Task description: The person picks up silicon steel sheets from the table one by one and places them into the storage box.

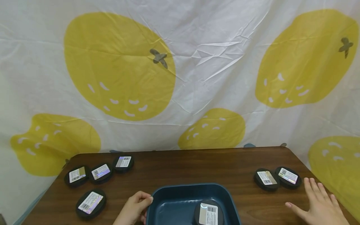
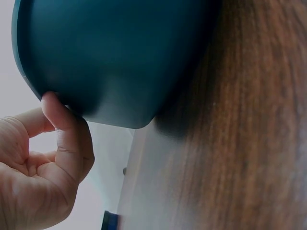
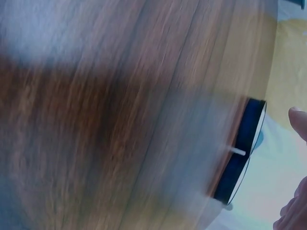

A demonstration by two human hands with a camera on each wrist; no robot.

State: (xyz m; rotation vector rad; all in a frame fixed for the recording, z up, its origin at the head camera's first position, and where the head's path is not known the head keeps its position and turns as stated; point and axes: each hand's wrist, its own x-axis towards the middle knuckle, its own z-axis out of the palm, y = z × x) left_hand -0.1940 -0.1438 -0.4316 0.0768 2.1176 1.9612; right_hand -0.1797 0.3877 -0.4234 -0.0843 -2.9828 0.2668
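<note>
My left hand (image 1: 137, 206) pinches the left rim of a dark blue rectangular tray (image 1: 188, 188), its thumb at the top edge. In the left wrist view the curled fingers meet the outside of the tray wall (image 2: 110, 62). One black round disc with a white barcode label (image 1: 208, 213) lies inside the tray, on the right. My right hand (image 1: 320, 203) is spread at the table's right side, palm down and holding nothing. Just beyond its fingertips lie two labelled black discs, a left one (image 1: 266, 179) and a right one (image 1: 288, 177), side by side.
Three more labelled discs, an outer one (image 1: 77, 176), a middle one (image 1: 101, 172) and a far one (image 1: 123, 163), form a row at the back left. Another disc (image 1: 91, 203) sits nearer. Behind the brown wooden table (image 1: 180, 168) hangs a white cloth (image 1: 213, 78) with yellow fruit prints.
</note>
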